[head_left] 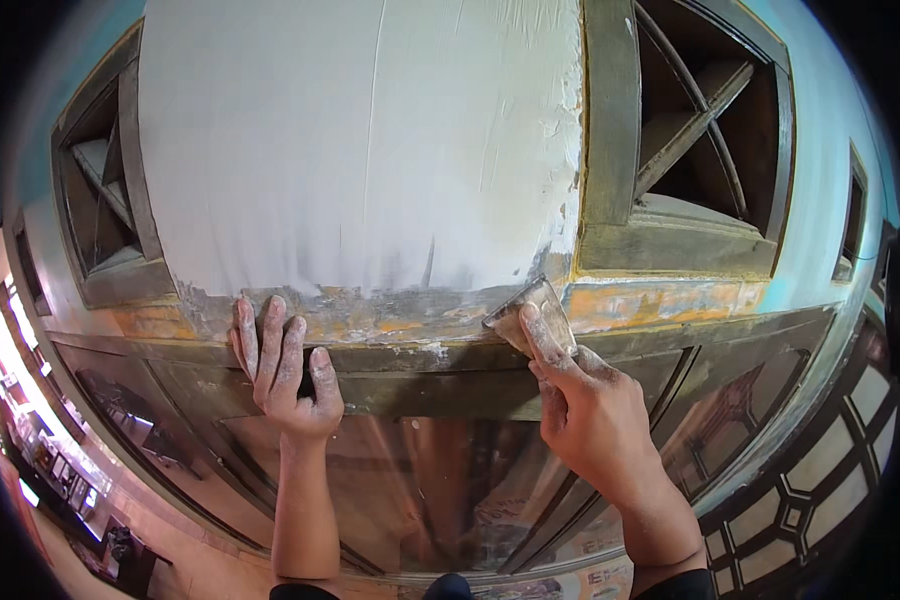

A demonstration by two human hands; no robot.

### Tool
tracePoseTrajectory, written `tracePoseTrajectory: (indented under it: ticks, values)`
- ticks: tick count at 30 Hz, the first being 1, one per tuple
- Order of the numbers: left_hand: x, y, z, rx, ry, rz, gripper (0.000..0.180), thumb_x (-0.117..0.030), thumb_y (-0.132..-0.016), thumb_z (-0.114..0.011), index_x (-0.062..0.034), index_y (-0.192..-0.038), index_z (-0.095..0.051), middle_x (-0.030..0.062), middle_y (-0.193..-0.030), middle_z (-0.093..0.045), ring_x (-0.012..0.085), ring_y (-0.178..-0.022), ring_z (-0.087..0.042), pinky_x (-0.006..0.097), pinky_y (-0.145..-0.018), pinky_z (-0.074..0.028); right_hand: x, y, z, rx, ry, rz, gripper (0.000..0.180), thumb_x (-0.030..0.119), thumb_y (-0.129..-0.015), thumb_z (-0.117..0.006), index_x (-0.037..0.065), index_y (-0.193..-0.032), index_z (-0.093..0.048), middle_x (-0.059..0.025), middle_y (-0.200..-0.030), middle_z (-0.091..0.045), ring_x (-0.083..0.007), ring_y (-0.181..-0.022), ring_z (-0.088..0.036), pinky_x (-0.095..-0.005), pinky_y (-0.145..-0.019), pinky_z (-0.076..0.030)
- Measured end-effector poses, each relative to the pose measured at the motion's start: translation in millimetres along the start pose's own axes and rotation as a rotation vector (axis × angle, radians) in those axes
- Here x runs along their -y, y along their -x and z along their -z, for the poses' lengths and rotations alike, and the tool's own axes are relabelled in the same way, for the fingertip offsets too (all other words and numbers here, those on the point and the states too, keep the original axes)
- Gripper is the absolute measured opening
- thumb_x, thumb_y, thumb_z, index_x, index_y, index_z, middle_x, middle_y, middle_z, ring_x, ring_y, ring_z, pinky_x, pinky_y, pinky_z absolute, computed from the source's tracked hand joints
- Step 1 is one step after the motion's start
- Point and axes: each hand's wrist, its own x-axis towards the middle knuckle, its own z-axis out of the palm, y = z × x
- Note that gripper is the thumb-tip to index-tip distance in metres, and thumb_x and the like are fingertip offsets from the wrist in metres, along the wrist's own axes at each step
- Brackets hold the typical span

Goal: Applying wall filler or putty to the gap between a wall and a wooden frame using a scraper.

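Note:
My right hand [595,405] grips a putty knife [542,312] with a wide, smeared blade. The index finger lies along the blade, and its edge is against the wall strip just left of the right window frame's lower corner. My left hand [290,370] is spread, its dusty fingertips resting on the lower edge of the wall above the wooden ledge [410,358]. White filler [360,150] covers the wall panel over both hands, ending in a ragged right edge. Below it runs a bare grey and orange strip [390,312].
Wooden vent windows with crossed bars flank the panel, one at the left [105,180] and one at the right [705,130]. Glazed wooden doors [450,480] stand beneath the ledge. A patterned lattice [810,500] is at the lower right; furniture [120,555] stands on the floor at lower left.

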Motion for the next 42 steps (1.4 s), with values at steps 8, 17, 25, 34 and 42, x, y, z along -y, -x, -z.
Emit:
tracePoseTrajectory:
  ticks: [8,17,25,34,42]
  values:
    - [3.1,0.0,2.1,-0.006,0.008,-0.013,0.035,-0.011,-0.099,-0.059,0.0089,-0.127,-0.067,0.0250,-0.147,-0.062,0.0534,-0.148,-0.044,0.065,-0.124,-0.024,12.8,-0.6,-0.2,0.021,-0.021,-0.026,0.041,0.001,-0.090,-0.070,0.010,-0.130,-0.072,-0.0166,-0.095,-0.075,-0.0408,-0.082,-0.072,-0.0475,-0.067,-0.058]
    - [4.1,0.7,-0.9,-0.045,0.047,0.038,0.033,-0.013,-0.095,-0.062,0.0076,-0.118,-0.073,0.0235,-0.141,-0.068,0.0544,-0.146,-0.046,0.062,-0.127,-0.019,17.1,-3.3,1.6,0.007,-0.035,-0.082,0.055,0.003,-0.091,-0.068,0.018,-0.144,-0.062,-0.0159,-0.096,-0.074,-0.0412,-0.081,-0.071,-0.0488,-0.067,-0.058]
    - [4.7,5.0,1.0,-0.006,0.013,-0.006,0.035,-0.012,-0.099,-0.060,0.0089,-0.125,-0.068,0.0259,-0.147,-0.062,0.0557,-0.146,-0.044,0.066,-0.123,-0.024,17.5,0.2,-4.9,0.049,-0.028,-0.101,0.067,-0.004,-0.091,-0.065,0.014,-0.154,-0.054,-0.0188,-0.102,-0.075,-0.0425,-0.089,-0.071,-0.0465,-0.074,-0.058]
    - [1.8,3.8,-4.8,-0.045,0.065,0.044,0.032,-0.011,-0.094,-0.062,0.0073,-0.118,-0.073,0.0232,-0.141,-0.068,0.0546,-0.146,-0.046,0.063,-0.127,-0.020,12.3,1.6,-5.5,-0.017,-0.016,-0.082,0.042,0.012,-0.093,-0.070,0.021,-0.135,-0.069,-0.0138,-0.091,-0.072,-0.0392,-0.072,-0.071,-0.0502,-0.061,-0.058]
    - [1.3,-1.2,3.3,-0.018,0.011,0.013,0.033,-0.010,-0.098,-0.059,0.0092,-0.124,-0.069,0.0255,-0.145,-0.064,0.0548,-0.146,-0.045,0.066,-0.123,-0.025,15.1,-4.4,1.5,0.006,0.007,-0.052,0.033,0.013,-0.094,-0.069,0.021,-0.125,-0.073,-0.0139,-0.092,-0.074,-0.0399,-0.074,-0.072,-0.0512,-0.061,-0.058]
